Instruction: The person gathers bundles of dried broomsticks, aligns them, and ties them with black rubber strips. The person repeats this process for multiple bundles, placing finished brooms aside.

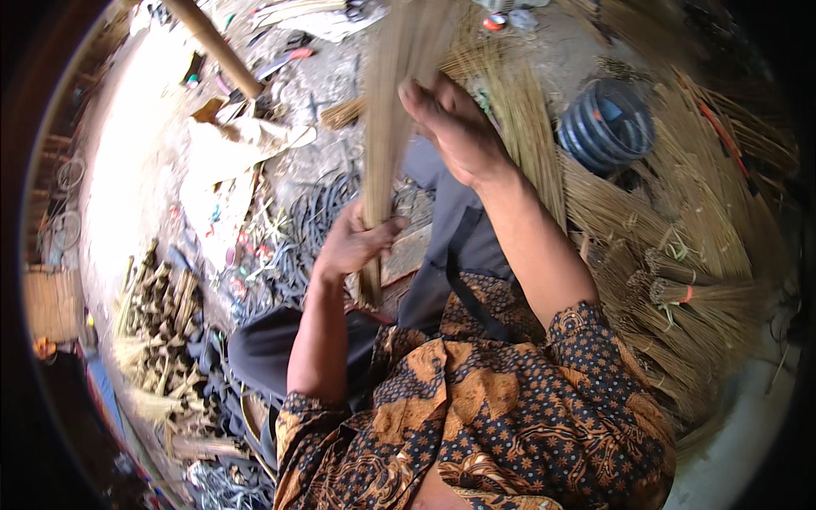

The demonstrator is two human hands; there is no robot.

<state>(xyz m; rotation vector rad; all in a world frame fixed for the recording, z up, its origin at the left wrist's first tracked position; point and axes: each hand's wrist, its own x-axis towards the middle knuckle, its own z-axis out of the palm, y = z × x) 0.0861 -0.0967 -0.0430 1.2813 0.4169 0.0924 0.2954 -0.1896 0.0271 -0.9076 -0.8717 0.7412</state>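
A long bundle of thin, straw-coloured sticks (382, 136) stands nearly upright in front of me. Its upper part is smeared by motion and runs out of the top of the picture. My left hand (361, 241) is closed round the lower part, thumb across the front. Higher up, my right hand (455, 127) grips the bundle's right edge, its fingers partly hidden and blurred. The bundle's lower end (369, 285) hangs just below my left hand, by my dark-trousered legs (442, 246).
Loose sticks (620, 204) lie heaped on the right, around a blue ribbed bucket (605, 127). Short tied bundles (157, 306) are piled at the left. Dark strips (319, 221) tangle on the floor near a pale sack (221, 161). A wooden pole (217, 47) slants at upper left.
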